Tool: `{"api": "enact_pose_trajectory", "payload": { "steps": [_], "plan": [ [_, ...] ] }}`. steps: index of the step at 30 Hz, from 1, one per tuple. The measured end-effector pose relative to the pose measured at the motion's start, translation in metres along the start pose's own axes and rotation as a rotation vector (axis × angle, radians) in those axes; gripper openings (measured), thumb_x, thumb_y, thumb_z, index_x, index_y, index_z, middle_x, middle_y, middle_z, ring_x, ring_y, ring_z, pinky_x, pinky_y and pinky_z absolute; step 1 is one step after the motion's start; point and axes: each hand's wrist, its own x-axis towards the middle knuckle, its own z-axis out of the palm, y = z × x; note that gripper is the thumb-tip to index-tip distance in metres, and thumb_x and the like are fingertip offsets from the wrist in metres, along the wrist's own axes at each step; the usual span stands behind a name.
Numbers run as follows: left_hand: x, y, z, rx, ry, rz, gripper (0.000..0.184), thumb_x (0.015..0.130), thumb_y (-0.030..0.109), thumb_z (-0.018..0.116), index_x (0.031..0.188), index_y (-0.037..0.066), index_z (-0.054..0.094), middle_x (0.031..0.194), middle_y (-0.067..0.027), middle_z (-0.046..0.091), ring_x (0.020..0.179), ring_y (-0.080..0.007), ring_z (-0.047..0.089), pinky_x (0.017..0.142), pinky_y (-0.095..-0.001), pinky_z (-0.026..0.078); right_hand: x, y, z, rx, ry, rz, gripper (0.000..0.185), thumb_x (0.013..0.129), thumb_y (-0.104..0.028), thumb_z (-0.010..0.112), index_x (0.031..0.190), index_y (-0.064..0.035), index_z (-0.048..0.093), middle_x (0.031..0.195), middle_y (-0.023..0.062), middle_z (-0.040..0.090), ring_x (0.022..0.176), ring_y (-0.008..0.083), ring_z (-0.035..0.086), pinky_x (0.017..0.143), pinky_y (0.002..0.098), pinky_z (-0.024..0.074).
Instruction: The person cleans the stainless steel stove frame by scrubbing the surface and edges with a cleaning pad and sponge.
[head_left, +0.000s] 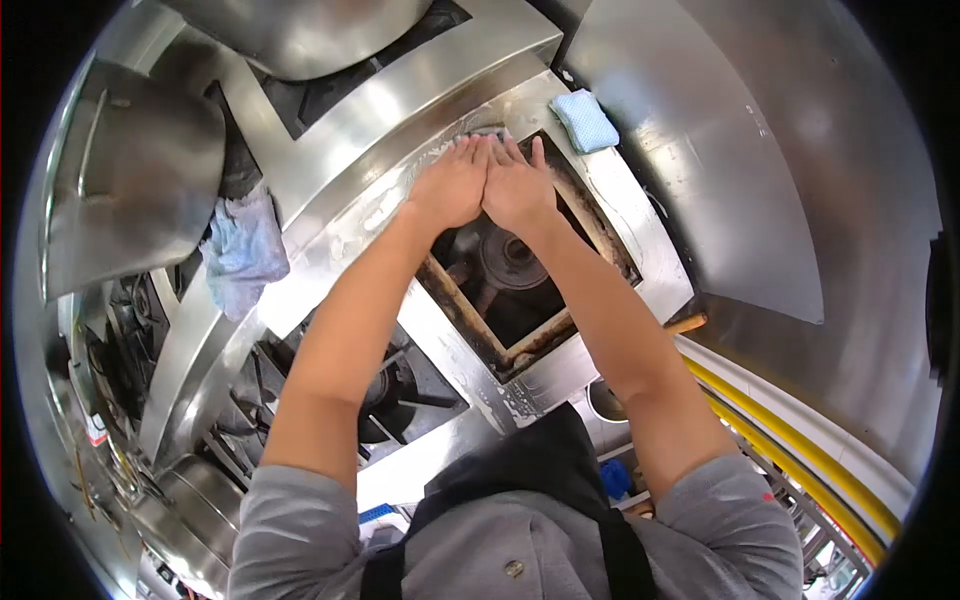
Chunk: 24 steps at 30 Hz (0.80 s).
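Stovetop [610,185] mid-pic: L hand [450,187] & R hand [518,192] flat together, can't tell if gripping; sponge [586,122] upper R, rag [245,245] L.

Steel stovetop [625,200] (wet, streaked) surrounds sunken burner [512,262].

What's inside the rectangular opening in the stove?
A round burner shows inside the opening. The left hand and right hand cover part of its far edge; what lies beneath them cannot be seen.

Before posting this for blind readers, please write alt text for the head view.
Two bare hands meet at the far edge of a burner opening in a metal stove; a blue sponge lies at right, a crumpled cloth at left.
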Motion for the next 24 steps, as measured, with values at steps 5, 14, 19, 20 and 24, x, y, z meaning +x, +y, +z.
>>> {"api": "enact_pose_trajectory", "payload": {
  "steps": [5, 14, 19, 20, 24],
  "plan": [
    [0.034, -0.007, -0.010, -0.061, -0.031, -0.042, 0.070, 0.090, 0.018, 0.052, 0.150, -0.010, 0.031, 0.151, -0.0313, 0.041, 0.141, -0.0394, 0.043, 0.119, -0.0430, 0.034, 0.026, 0.015, -0.016, -0.048, -0.072, 0.046, 0.060, 0.096, -0.025, 0.042, 0.152, -0.0025, 0.038, 0.156, 0.0113, 0.044, 0.148, 0.0321, 0.034, 0.119, 0.0679, 0.0139],
    [0.026, -0.005, 0.000, -0.036, -0.008, -0.038, 0.075, 0.088, 0.019, 0.057, 0.150, -0.010, 0.029, 0.152, -0.0315, 0.040, 0.142, -0.0408, 0.041, 0.119, -0.0434, 0.034, 0.017, 0.013, -0.012, -0.093, -0.091, 0.027, 0.060, 0.096, -0.025, 0.041, 0.152, -0.0038, 0.038, 0.158, 0.0121, 0.041, 0.148, 0.0309, 0.035, 0.115, 0.0747, 0.0134],
    [0.017, -0.002, -0.001, -0.114, 0.035, -0.016, 0.076, 0.087, 0.019, 0.057, 0.151, -0.009, 0.028, 0.152, -0.0313, 0.039, 0.142, -0.0413, 0.040, 0.119, -0.0437, 0.034, 0.013, 0.009, -0.010, -0.032, -0.062, 0.066, 0.057, 0.096, -0.023, 0.041, 0.150, -0.0023, 0.042, 0.157, 0.0116, 0.043, 0.148, 0.0311, 0.034, 0.116, 0.0727, 0.0114],
    [0.004, 0.004, 0.000, -0.079, 0.024, -0.003, 0.075, 0.087, 0.019, 0.057, 0.151, -0.009, 0.029, 0.152, -0.0313, 0.039, 0.143, -0.0411, 0.040, 0.119, -0.0436, 0.033, 0.006, 0.004, -0.008, -0.009, -0.034, 0.045, 0.056, 0.097, -0.022, 0.040, 0.149, -0.0014, 0.044, 0.156, 0.0114, 0.043, 0.148, 0.0313, 0.033, 0.118, 0.0715, 0.0088],
    [0.006, 0.006, -0.001, -0.077, 0.003, -0.022, 0.072, 0.088, 0.019, 0.056, 0.150, -0.009, 0.031, 0.152, -0.0316, 0.039, 0.143, -0.0405, 0.038, 0.120, -0.0431, 0.032, 0.002, 0.005, -0.007, -0.015, -0.037, 0.054, 0.057, 0.098, -0.024, 0.038, 0.149, -0.0006, 0.043, 0.156, 0.0113, 0.043, 0.148, 0.0325, 0.034, 0.117, 0.0717, 0.0096]
  ]
}}
